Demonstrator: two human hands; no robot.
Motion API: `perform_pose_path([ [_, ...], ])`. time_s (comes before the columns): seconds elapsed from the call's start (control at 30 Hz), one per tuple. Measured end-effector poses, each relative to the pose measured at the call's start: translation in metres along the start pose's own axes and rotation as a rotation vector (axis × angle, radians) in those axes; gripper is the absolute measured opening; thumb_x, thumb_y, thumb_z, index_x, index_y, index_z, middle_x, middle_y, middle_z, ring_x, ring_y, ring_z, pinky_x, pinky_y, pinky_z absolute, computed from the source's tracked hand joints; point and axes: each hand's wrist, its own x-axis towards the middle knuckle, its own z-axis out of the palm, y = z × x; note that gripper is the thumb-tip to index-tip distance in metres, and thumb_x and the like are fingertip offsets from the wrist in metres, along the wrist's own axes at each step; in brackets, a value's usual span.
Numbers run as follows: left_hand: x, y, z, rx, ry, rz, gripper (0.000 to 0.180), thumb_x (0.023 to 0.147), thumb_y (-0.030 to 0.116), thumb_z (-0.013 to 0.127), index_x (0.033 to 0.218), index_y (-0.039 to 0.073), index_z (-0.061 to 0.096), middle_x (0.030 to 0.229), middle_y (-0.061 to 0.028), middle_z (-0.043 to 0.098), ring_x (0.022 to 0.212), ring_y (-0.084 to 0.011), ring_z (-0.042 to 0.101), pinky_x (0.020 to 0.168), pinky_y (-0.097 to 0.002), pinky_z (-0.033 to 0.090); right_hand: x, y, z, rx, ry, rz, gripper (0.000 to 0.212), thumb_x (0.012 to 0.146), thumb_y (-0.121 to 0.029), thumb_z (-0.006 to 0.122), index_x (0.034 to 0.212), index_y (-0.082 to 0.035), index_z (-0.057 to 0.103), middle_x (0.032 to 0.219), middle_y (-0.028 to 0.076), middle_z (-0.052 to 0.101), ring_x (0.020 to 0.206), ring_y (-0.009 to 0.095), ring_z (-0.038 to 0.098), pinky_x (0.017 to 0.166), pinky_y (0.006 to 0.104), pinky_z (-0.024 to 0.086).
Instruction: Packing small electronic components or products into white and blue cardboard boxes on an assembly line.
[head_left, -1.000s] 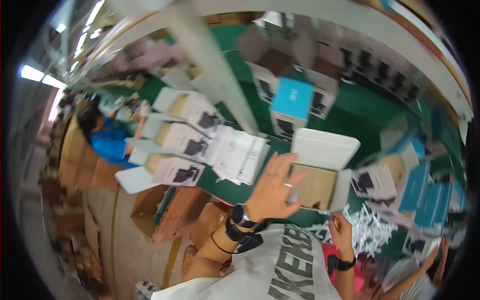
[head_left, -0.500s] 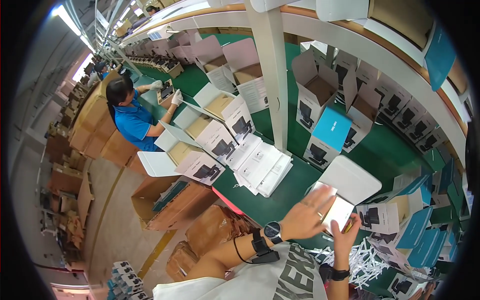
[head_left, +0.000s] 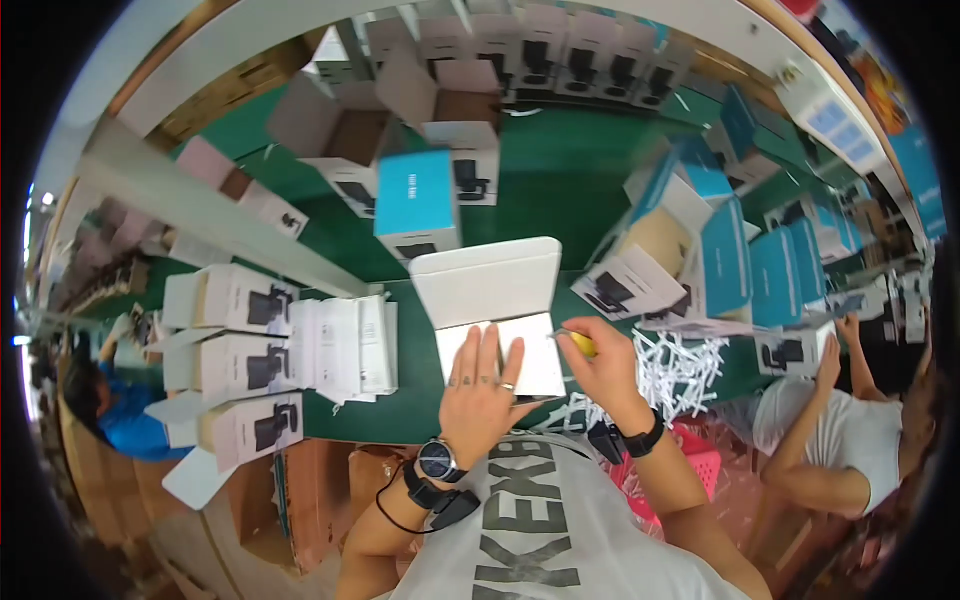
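Observation:
In front of me stands an open white box with its lid flap (head_left: 487, 285) raised on the far side. My left hand (head_left: 480, 385) lies on the white sheet or inner panel (head_left: 537, 370) at its top, fingers spread and pointing away from me. My right hand (head_left: 605, 365) is at the box's right edge, closed around a small yellow tool (head_left: 582, 345). A thin tip sticks out of the tool toward the box; most of its handle is hidden by my fingers.
A stack of white leaflets (head_left: 345, 350) lies left, beside open printed boxes (head_left: 245, 365). A blue-topped box (head_left: 415, 195) stands beyond. Shredded white paper strips (head_left: 680, 375) and more open boxes (head_left: 640, 265) are at right. Co-workers work at left (head_left: 140, 425) and right (head_left: 830, 440).
My view has swung to the right, bringing the box to the middle and a co-worker at right into view. My left hand still lies on the white surface; the right still grips the yellow tool.

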Motion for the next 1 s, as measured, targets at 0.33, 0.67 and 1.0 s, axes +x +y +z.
perform_pose_path([
  [0.33, 0.007, -0.005, -0.012, 0.026, -0.064, -0.014, 0.097, 0.079, 0.050, 0.083, 0.153, -0.001, 0.047, 0.162, -0.0172, 0.044, 0.149, -0.0461, 0.039, 0.121, -0.0557, 0.035, 0.002, -0.003, 0.004, -0.068, -0.010, -0.049, 0.016, 0.090, -0.012, 0.078, 0.102, -0.004, 0.072, 0.094, 0.015, 0.075, 0.085, 0.034, 0.074, 0.073, 0.0393, 0.057],
  [0.67, -0.008, 0.002, 0.011, -0.029, 0.047, 0.023, 0.106, 0.077, 0.057, 0.081, 0.155, -0.003, 0.043, 0.168, -0.0196, 0.032, 0.158, -0.0429, 0.023, 0.129, -0.0492, 0.022, -0.011, 0.011, -0.006, -0.006, -0.016, 0.015, 0.017, 0.095, -0.013, 0.075, 0.102, 0.001, 0.071, 0.089, 0.015, 0.073, 0.076, 0.025, 0.071, 0.072, 0.0348, 0.055],
  [1.0, -0.004, -0.002, 0.001, 0.009, 0.039, 0.002, 0.101, 0.077, 0.056, 0.080, 0.153, 0.000, 0.046, 0.169, -0.0160, 0.033, 0.159, -0.0394, 0.025, 0.128, -0.0479, 0.025, -0.028, 0.021, -0.001, 0.435, -0.155, 0.225, 0.013, 0.096, -0.007, 0.074, 0.104, -0.001, 0.065, 0.086, -0.003, 0.062, 0.073, 0.006, 0.054, 0.067, 0.0227, 0.044],
])
